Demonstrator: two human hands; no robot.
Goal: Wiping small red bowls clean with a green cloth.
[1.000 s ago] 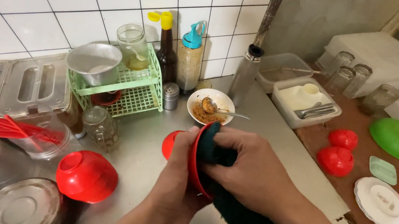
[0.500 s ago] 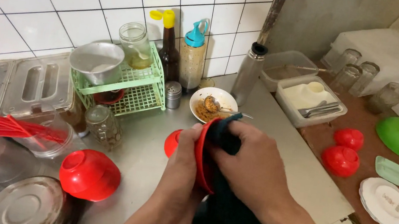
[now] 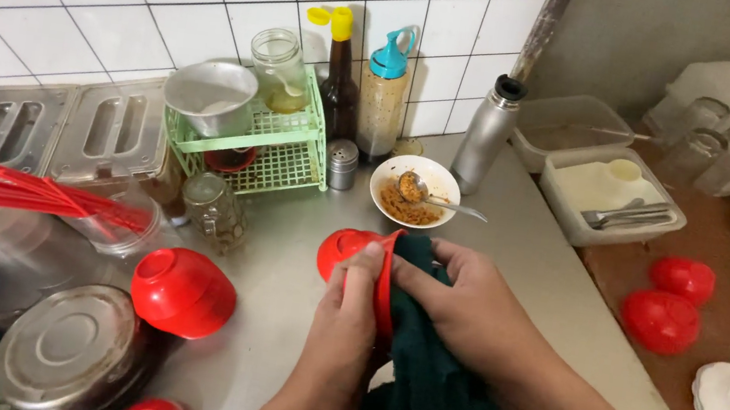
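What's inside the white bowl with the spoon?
The white bowl holds brownish-orange crumbly food, with a metal spoon resting in it. What lies beneath the food is hidden, and I cannot tell what food it is.

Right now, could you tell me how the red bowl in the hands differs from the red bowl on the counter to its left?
The held bowl stands on edge, gripped by the left hand, while the right hand presses a dark green cloth into it. The counter bowl lies upside down, untouched, beside a steel lid. Both are the same glossy red and look alike in shape.
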